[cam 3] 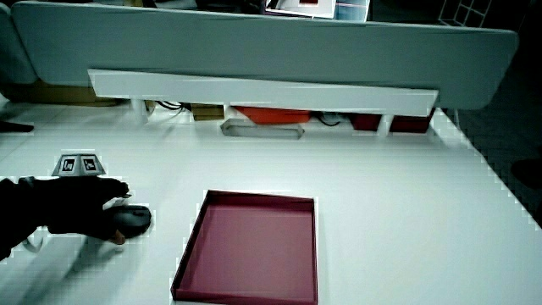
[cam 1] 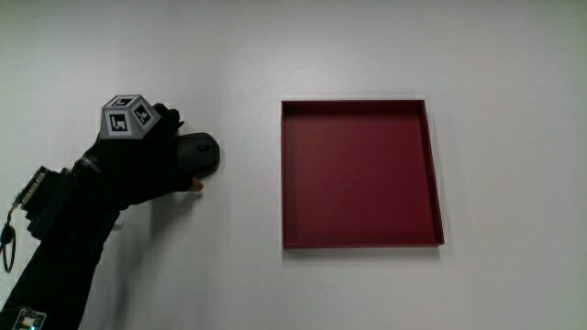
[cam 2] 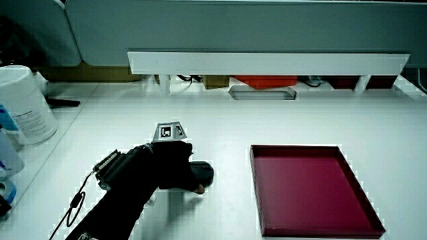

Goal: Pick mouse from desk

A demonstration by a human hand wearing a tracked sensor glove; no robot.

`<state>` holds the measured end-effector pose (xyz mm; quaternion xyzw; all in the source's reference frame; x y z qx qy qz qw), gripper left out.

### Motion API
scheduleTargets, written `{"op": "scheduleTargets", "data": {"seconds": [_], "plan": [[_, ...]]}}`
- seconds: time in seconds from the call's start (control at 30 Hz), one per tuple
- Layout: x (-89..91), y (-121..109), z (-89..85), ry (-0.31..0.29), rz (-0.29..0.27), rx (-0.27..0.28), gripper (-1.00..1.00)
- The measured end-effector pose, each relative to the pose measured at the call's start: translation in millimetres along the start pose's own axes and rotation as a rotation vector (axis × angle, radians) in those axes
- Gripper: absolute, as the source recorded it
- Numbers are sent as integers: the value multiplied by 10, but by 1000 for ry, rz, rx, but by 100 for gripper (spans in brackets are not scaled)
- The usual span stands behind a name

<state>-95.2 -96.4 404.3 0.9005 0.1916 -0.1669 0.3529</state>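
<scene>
A dark mouse (cam 1: 200, 154) lies on the white desk (cam 1: 248, 284) beside a dark red tray (cam 1: 360, 174). The gloved hand (cam 1: 151, 151) rests over the mouse with its fingers curled around the body and the thumb tip showing at the side nearer the person. The patterned cube (cam 1: 126, 116) sits on the back of the hand. In both side views the mouse (cam 2: 202, 174) (cam 3: 134, 220) pokes out from under the hand (cam 2: 167, 167) (cam 3: 80, 207), low on the desk surface. Part of the mouse is hidden under the palm.
The red tray (cam 2: 310, 190) (cam 3: 254, 246) holds nothing. A white tub (cam 2: 23, 107) stands at the desk's edge in a side view. A low white shelf (cam 2: 267, 63) runs along the partition, with a slot in the desk (cam 2: 262, 93) below it.
</scene>
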Motion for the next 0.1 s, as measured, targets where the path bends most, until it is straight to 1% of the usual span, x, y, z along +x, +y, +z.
{"op": "scheduleTargets", "data": {"seconds": [0.03, 0.07, 0.1], "plan": [[41, 55, -20, 93, -78, 27, 100], [130, 38, -12, 50, -37, -24, 100], [146, 112, -69, 54, -83, -6, 100]]}}
